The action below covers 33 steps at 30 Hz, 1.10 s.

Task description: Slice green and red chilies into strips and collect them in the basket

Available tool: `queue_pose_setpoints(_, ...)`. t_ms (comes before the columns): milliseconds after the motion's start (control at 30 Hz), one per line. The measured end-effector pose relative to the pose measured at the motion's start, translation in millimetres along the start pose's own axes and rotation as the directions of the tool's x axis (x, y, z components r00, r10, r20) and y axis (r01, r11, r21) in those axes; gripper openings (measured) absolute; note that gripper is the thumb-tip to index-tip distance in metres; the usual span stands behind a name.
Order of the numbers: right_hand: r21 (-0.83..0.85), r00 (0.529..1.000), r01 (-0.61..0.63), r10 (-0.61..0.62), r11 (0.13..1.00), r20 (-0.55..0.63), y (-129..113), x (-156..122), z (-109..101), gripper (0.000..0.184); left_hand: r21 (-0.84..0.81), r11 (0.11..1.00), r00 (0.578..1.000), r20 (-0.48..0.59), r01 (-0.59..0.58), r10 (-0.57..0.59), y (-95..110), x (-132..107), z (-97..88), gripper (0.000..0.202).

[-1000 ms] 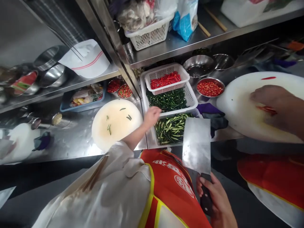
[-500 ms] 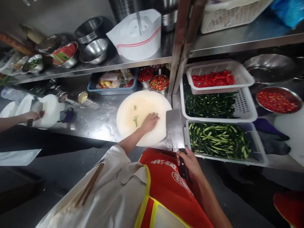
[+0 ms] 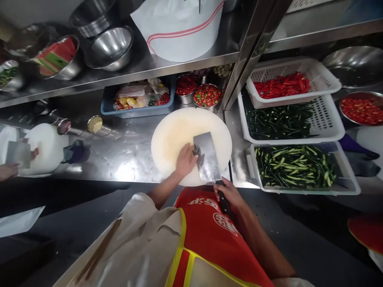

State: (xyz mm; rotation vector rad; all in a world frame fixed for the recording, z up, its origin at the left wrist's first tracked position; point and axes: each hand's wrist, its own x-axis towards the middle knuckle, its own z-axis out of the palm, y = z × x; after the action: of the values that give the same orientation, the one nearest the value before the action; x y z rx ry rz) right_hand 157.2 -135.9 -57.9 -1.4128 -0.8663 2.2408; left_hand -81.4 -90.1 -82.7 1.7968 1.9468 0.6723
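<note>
My right hand [image 3: 229, 194] is wrapped round the black handle of a cleaver [image 3: 208, 157]. Its wide blade lies low over the right part of a round white cutting board [image 3: 170, 131]. My left hand [image 3: 186, 160] rests on the board just left of the blade, fingers stretched out and close together. Small green vegetable pieces [image 3: 196, 150] sit between these fingertips and the blade's left edge; whether the fingers pinch any is unclear.
Right of the board stand a clear tub of green strips [image 3: 296, 165], a white basket with dark green strips [image 3: 278, 119] and a basket of red chillies [image 3: 283, 85]. Behind are a blue bin [image 3: 137, 111] and chopped peppers [image 3: 207, 95]. Another person's hand [image 3: 8, 171] works at left.
The cleaver has moved left from the board's right edge onto the board. My left hand has drawn toward the blade, and the green pieces have shifted from mid-board to beside it.
</note>
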Motion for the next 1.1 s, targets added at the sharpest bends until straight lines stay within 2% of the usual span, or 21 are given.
queue_pose_setpoints(67,-0.061,0.998,0.02,-0.017,0.998,0.057,-3,2,12,0.02,-0.138,0.986,0.987,-0.12,0.089,-0.106,17,-13,13.5,0.052)
queue_pose_setpoints(100,-0.105,0.994,0.023,-0.011,0.994,0.112,-5,2,17,0.017,-0.2,0.972,0.972,-0.174,0.124,-0.16,23,-15,18.0,0.05)
queue_pose_setpoints(167,-0.108,0.991,0.006,0.008,0.994,0.131,-10,4,23,0.012,-0.293,0.942,0.935,-0.258,0.164,-0.243,29,-12,24.0,0.045)
queue_pose_setpoints(267,-0.082,0.994,0.015,-0.005,0.997,0.111,-15,0,19,0.01,-0.347,0.926,0.916,-0.305,0.15,-0.262,39,1,30.4,0.034)
queue_pose_setpoints(367,-0.048,0.997,0.073,-0.072,0.996,0.021,-17,-17,4,0.01,-0.337,0.939,0.956,-0.246,0.07,-0.159,69,15,40.0,0.029)
queue_pose_setpoints(467,0.013,0.976,0.153,-0.149,0.988,-0.158,-16,-49,-18,0.013,-0.298,0.954,0.996,-0.09,-0.043,0.017,120,26,58.0,0.029)
queue_pose_setpoints(533,0.066,0.944,0.189,-0.163,0.98,-0.288,-13,-72,-35,0.017,-0.289,0.945,0.985,0.028,-0.156,0.171,158,30,74.8,0.032)
queue_pose_setpoints(600,0.131,0.901,0.212,-0.142,0.968,-0.409,-8,-93,-52,0.021,-0.294,0.908,0.931,0.121,-0.297,0.344,193,33,94.0,0.033)
queue_pose_setpoints(667,0.202,0.853,0.245,-0.112,0.948,-0.51,-2,-110,-69,0.024,-0.298,0.844,0.836,0.2,-0.445,0.511,221,38,114.2,0.033)
queue_pose_setpoints(767,0.303,0.809,0.311,-0.083,0.901,-0.583,7,-125,-91,0.024,-0.279,0.736,0.672,0.301,-0.616,0.677,244,56,141.9,0.031)
queue_pose_setpoints(800,0.34,0.799,0.337,-0.076,0.878,-0.596,9,-129,-98,0.023,-0.252,0.716,0.639,0.328,-0.651,0.696,247,65,148.9,0.032)
queue_pose_setpoints(867,0.408,0.789,0.385,-0.066,0.827,-0.611,12,-135,-111,0.023,-0.153,0.699,0.61,0.385,-0.698,0.693,247,85,157.2,0.033)
queue_pose_setpoints(967,0.444,0.783,0.426,-0.075,0.788,-0.617,16,-142,-134,0.024,-0.013,0.664,0.577,0.483,-0.747,0.658,241,108,153.5,0.031)
queue_pose_setpoints(1033,0.42,0.786,0.415,-0.085,0.807,-0.612,18,-146,-152,0.025,0.007,0.628,0.537,0.525,-0.778,0.661,240,119,144.7,0.032)
queue_pose_setpoints(1067,0.4,0.791,0.397,-0.086,0.826,-0.606,19,-149,-161,0.025,0.011,0.62,0.531,0.528,-0.784,0.662,241,125,140.3,0.033)
queue_pose_setpoints(1100,0.376,0.801,0.367,-0.083,0.851,-0.593,20,-152,-169,0.025,0.025,0.629,0.549,0.516,-0.777,0.657,243,132,136.7,0.033)
